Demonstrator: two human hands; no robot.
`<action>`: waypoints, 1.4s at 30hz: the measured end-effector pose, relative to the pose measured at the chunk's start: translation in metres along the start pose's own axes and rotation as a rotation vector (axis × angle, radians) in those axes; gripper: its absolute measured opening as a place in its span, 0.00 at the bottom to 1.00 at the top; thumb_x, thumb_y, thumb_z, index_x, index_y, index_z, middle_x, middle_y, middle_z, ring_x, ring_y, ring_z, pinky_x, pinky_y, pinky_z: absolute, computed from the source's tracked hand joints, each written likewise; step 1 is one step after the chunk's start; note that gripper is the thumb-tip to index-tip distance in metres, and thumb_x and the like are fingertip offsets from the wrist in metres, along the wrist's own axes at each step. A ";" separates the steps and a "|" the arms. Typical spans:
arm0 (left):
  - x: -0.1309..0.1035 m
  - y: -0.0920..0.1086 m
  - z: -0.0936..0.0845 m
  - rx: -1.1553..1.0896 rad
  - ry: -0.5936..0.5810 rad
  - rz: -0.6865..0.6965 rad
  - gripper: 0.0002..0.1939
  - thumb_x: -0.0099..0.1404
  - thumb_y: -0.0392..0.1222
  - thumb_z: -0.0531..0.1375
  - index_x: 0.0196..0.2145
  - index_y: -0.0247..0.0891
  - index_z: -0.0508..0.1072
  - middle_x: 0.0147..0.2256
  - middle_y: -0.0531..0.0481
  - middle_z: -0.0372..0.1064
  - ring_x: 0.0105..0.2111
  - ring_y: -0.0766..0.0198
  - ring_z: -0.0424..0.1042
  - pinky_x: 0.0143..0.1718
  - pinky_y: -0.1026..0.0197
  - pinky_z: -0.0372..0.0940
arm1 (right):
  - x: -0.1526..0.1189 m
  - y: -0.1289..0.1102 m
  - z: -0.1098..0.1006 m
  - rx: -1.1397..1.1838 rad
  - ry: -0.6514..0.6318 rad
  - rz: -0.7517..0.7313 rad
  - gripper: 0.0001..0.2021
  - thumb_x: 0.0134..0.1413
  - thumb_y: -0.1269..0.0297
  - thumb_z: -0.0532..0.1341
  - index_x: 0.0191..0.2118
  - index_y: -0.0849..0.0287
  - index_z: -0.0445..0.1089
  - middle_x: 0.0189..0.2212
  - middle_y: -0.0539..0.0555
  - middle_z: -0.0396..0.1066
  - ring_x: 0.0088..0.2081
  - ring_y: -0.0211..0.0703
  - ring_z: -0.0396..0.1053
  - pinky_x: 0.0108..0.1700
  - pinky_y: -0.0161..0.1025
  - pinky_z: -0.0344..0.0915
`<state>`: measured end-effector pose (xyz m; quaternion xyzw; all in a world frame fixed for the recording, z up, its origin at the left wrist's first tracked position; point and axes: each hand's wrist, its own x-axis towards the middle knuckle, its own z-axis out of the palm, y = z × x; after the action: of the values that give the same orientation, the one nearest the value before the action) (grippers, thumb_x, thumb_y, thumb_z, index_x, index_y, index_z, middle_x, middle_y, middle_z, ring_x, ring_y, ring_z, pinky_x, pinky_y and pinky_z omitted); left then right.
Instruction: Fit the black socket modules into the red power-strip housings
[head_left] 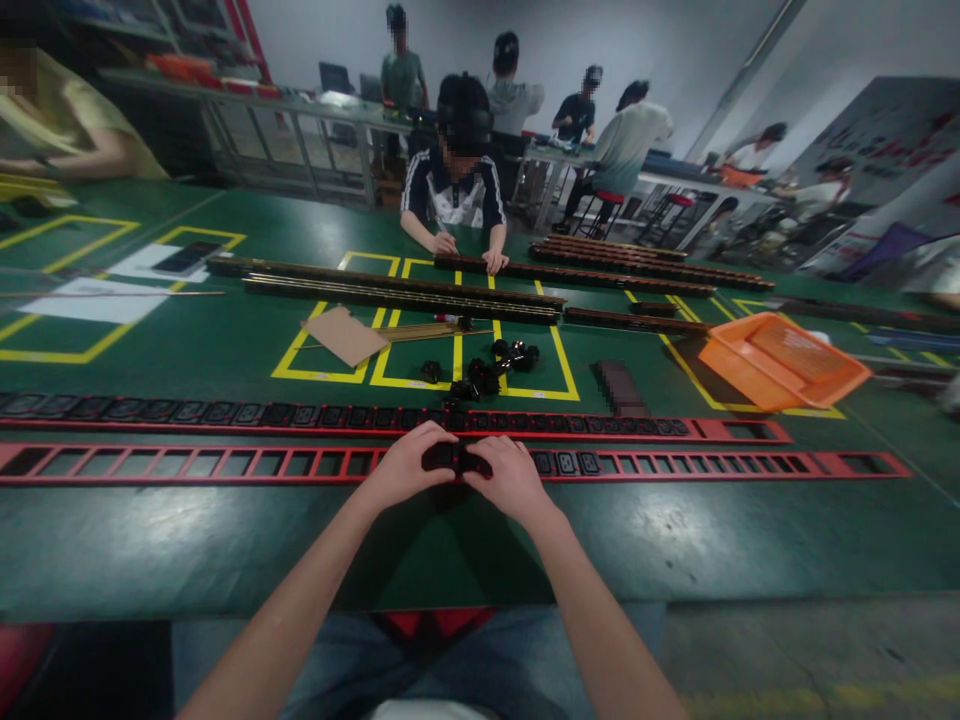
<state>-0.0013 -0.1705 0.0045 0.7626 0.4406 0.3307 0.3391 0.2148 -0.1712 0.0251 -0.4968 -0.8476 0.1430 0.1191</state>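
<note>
My left hand (405, 468) curls its thumb and fingers around a black power socket (444, 457) at the near red strip (285, 463). Close beside it, my right hand (514, 478) grips at a black socket (474, 462) on the same strip, thumb low and fingers over the far side. Part of both pieces is hidden by my fingers. To the right of my right hand, several sockets (568, 463) sit in the strip's openings; farther out the openings are bare frames. Behind lies a second red strip (247, 415) lined with black sockets.
Loose black sockets (484, 375) lie in a pile beyond the strips, with a cardboard piece (345, 336) to their left. An orange basket (784, 362) leans at the right. Long dark strips (405, 292) cross the table before a seated person (459, 190).
</note>
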 end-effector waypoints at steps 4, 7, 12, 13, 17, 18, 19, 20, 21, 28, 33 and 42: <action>0.000 0.001 -0.001 -0.012 0.001 0.000 0.21 0.57 0.45 0.67 0.48 0.43 0.72 0.45 0.48 0.68 0.46 0.57 0.69 0.50 0.53 0.65 | -0.004 0.001 0.005 -0.005 0.048 -0.012 0.15 0.56 0.61 0.65 0.49 0.53 0.71 0.46 0.54 0.73 0.48 0.48 0.67 0.51 0.46 0.59; 0.000 0.001 -0.001 -0.018 0.002 -0.001 0.20 0.57 0.45 0.67 0.48 0.42 0.72 0.45 0.48 0.68 0.46 0.57 0.70 0.49 0.53 0.65 | -0.008 -0.001 0.010 -0.035 0.108 -0.035 0.16 0.56 0.62 0.63 0.51 0.54 0.70 0.47 0.55 0.73 0.49 0.50 0.66 0.53 0.48 0.58; 0.001 0.001 -0.001 -0.012 0.006 0.007 0.20 0.57 0.44 0.66 0.48 0.42 0.72 0.45 0.47 0.69 0.46 0.56 0.69 0.50 0.53 0.64 | -0.013 -0.006 0.017 -0.099 0.163 -0.044 0.17 0.60 0.60 0.61 0.54 0.56 0.68 0.49 0.57 0.71 0.50 0.51 0.64 0.56 0.49 0.55; 0.001 0.001 -0.001 -0.010 0.007 0.009 0.20 0.57 0.44 0.66 0.48 0.42 0.72 0.45 0.47 0.69 0.46 0.56 0.69 0.50 0.52 0.64 | -0.013 -0.006 0.018 -0.106 0.163 -0.038 0.17 0.61 0.59 0.60 0.54 0.56 0.68 0.48 0.57 0.71 0.50 0.51 0.64 0.56 0.49 0.55; 0.000 0.002 0.000 -0.007 0.011 0.006 0.20 0.58 0.43 0.66 0.48 0.42 0.72 0.45 0.48 0.69 0.46 0.57 0.70 0.49 0.53 0.65 | -0.012 -0.008 0.017 -0.114 0.140 -0.020 0.17 0.62 0.59 0.59 0.54 0.55 0.68 0.49 0.57 0.71 0.50 0.51 0.64 0.56 0.49 0.55; 0.000 0.002 0.000 -0.007 0.011 0.006 0.20 0.58 0.43 0.66 0.48 0.42 0.72 0.45 0.48 0.69 0.46 0.57 0.70 0.49 0.53 0.65 | -0.012 -0.009 0.017 -0.114 0.134 -0.017 0.17 0.62 0.59 0.59 0.54 0.55 0.68 0.49 0.57 0.70 0.50 0.51 0.64 0.56 0.50 0.55; 0.000 0.002 0.000 -0.008 0.012 0.005 0.20 0.58 0.43 0.66 0.48 0.43 0.72 0.45 0.48 0.69 0.46 0.57 0.70 0.49 0.53 0.65 | -0.011 -0.009 0.017 -0.114 0.130 -0.015 0.17 0.62 0.59 0.59 0.54 0.55 0.68 0.49 0.57 0.70 0.50 0.52 0.63 0.56 0.50 0.55; 0.000 0.002 0.000 -0.007 0.012 0.005 0.20 0.57 0.43 0.66 0.48 0.43 0.72 0.45 0.48 0.69 0.46 0.57 0.70 0.49 0.53 0.65 | -0.011 -0.008 0.016 -0.112 0.127 -0.014 0.17 0.62 0.59 0.59 0.55 0.54 0.68 0.49 0.57 0.70 0.50 0.52 0.63 0.55 0.50 0.55; 0.000 0.002 0.000 -0.005 0.011 0.005 0.20 0.57 0.43 0.66 0.48 0.43 0.72 0.45 0.48 0.69 0.46 0.57 0.70 0.49 0.53 0.65 | -0.011 -0.008 0.016 -0.110 0.126 -0.012 0.17 0.61 0.59 0.59 0.54 0.54 0.68 0.49 0.57 0.70 0.50 0.52 0.63 0.55 0.50 0.55; 0.001 0.001 0.000 0.020 -0.004 -0.002 0.20 0.58 0.44 0.66 0.48 0.43 0.71 0.45 0.48 0.69 0.47 0.56 0.69 0.50 0.53 0.65 | -0.008 -0.008 0.016 -0.088 0.114 0.013 0.15 0.59 0.58 0.62 0.51 0.52 0.70 0.45 0.56 0.72 0.49 0.51 0.64 0.52 0.48 0.55; 0.000 -0.001 0.001 0.018 0.003 -0.005 0.21 0.58 0.46 0.66 0.49 0.43 0.71 0.46 0.47 0.68 0.47 0.56 0.69 0.50 0.53 0.65 | -0.006 -0.008 0.015 -0.077 0.116 0.015 0.16 0.57 0.58 0.64 0.50 0.53 0.71 0.45 0.54 0.73 0.48 0.50 0.65 0.52 0.47 0.55; 0.000 -0.001 0.003 0.018 0.019 -0.009 0.21 0.58 0.45 0.66 0.48 0.43 0.72 0.46 0.47 0.69 0.47 0.56 0.69 0.50 0.52 0.65 | 0.000 -0.006 0.009 -0.061 0.061 0.013 0.14 0.57 0.56 0.65 0.48 0.52 0.72 0.44 0.53 0.74 0.47 0.49 0.66 0.47 0.45 0.55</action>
<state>0.0005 -0.1708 0.0019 0.7605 0.4501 0.3324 0.3296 0.2067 -0.1755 0.0190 -0.5100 -0.8443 0.1027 0.1288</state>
